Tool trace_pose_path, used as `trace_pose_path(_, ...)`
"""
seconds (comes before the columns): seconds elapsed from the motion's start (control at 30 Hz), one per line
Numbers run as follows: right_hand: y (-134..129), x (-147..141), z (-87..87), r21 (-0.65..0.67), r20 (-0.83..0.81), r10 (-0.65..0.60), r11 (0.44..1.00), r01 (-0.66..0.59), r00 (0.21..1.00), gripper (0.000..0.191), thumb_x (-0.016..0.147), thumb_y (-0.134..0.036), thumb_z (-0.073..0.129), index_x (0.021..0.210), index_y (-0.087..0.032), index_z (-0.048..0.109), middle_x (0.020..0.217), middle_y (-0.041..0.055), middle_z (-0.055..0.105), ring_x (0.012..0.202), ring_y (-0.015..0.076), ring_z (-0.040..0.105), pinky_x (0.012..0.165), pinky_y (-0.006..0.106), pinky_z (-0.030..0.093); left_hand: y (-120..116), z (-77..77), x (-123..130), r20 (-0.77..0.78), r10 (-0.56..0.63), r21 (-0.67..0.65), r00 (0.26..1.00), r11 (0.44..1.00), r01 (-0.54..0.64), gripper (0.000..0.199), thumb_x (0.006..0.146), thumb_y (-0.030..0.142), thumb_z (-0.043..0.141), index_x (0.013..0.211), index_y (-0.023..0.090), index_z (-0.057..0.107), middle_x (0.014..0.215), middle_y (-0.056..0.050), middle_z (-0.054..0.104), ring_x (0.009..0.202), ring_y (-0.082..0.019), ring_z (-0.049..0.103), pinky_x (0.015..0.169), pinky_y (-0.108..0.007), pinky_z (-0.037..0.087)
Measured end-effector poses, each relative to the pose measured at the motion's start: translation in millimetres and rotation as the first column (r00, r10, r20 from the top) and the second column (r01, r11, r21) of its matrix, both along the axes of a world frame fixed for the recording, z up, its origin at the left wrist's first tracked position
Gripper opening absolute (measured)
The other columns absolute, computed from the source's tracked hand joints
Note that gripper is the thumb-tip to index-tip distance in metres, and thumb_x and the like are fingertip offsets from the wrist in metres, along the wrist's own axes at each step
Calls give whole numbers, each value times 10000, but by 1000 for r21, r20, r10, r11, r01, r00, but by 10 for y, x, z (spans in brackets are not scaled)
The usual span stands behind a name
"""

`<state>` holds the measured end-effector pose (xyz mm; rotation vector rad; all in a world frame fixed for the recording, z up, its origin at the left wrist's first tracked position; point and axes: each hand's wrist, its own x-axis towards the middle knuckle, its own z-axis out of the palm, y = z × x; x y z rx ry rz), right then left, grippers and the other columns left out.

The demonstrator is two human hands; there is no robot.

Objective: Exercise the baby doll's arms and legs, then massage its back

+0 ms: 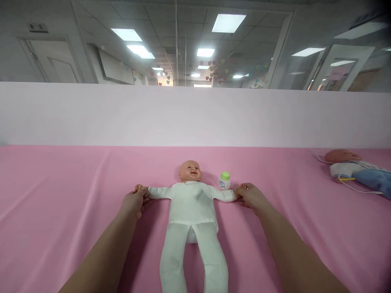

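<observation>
A baby doll (192,203) with a white cloth body lies on its back on the pink sheet (76,236), its arms stretched out sideways and its legs toward me. My left hand (136,201) is closed around the doll's hand on the left. On the other side, my right hand (249,197) grips the doll's other hand. Both doll arms are pulled out straight, roughly level with its shoulders. A small clear jar (224,184) with a green lid and a printed label stands just above the doll's arm, close to my right hand.
At the far right lies a second doll (363,173) in blue and white, with thin white tubing and a yellow piece on it. Behind the sheet rises a low white wall (195,116), with glass panes above it.
</observation>
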<state>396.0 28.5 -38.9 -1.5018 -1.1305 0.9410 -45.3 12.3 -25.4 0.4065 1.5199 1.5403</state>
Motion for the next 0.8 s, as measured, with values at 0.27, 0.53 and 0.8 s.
trace_pose_path(0.27, -197, -311, 277, 201, -23, -85, 976, 88, 996, 545, 747, -434, 833, 1221, -243, 643, 1096, 64, 762, 917, 262, 758, 805, 426, 668, -265, 193, 304, -519, -52, 233, 853, 952, 200, 308, 818, 411, 798, 1040, 225, 694, 1063, -53, 765, 1041, -252, 733, 909, -377, 599)
trace_pose_path(0.53, -632, -940, 383, 431, 705, 232, 611, -664, 671, 334, 866, -96, 637, 1143, -261, 724, 1087, 53, 762, 998, 244, 686, 913, 440, 575, -496, 197, 767, -1000, -21, 2, 23, 689, 724, 237, 958, 276, 645, 1154, 298, 776, 1187, -38, 757, 1107, -237, 693, 950, -371, 565)
trace_pose_path(0.8, -673, -1036, 320, 324, 842, 211, 539, -778, 497, 386, 862, 1, 594, 1093, -263, 754, 1059, 45, 747, 1009, 241, 628, 889, 405, 551, -463, 176, 757, -981, -19, -161, -194, 637, 753, 341, 979, 182, 565, 1247, 266, 759, 1236, -53, 755, 1187, -267, 658, 1019, -427, 537)
